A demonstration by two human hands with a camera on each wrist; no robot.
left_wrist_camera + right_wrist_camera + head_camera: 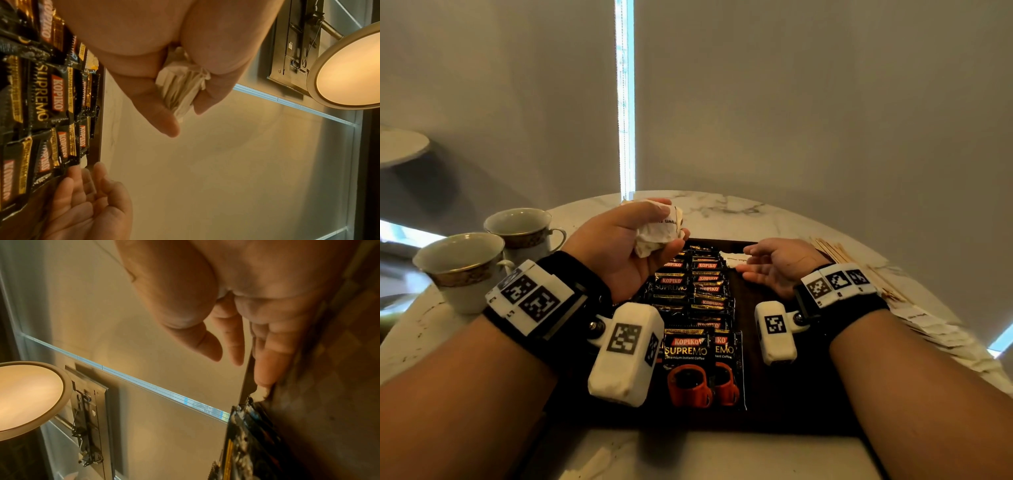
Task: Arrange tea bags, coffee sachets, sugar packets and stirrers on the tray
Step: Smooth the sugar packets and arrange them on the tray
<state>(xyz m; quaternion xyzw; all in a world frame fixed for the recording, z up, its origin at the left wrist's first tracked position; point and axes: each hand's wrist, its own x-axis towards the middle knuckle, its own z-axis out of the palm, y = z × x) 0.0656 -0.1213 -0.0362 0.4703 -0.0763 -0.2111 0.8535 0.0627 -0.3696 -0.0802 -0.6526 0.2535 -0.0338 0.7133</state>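
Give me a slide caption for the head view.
Left hand holds white packets above coffee sachets on the tray.

Tray (774, 404): dark, flat on the marble table.
Coffee sachets (697, 301): black, red-and-gold Kopiko Supremo packs, overlapping in rows down the tray's middle.
Sugar packets (659, 228): white paper bundle, crumpled, held above the tray's far left part.
Single packet (732, 260): white, lies at the tray's far end.
Stirrers (839, 253): pale wooden sticks, piled on the table right of the tray.
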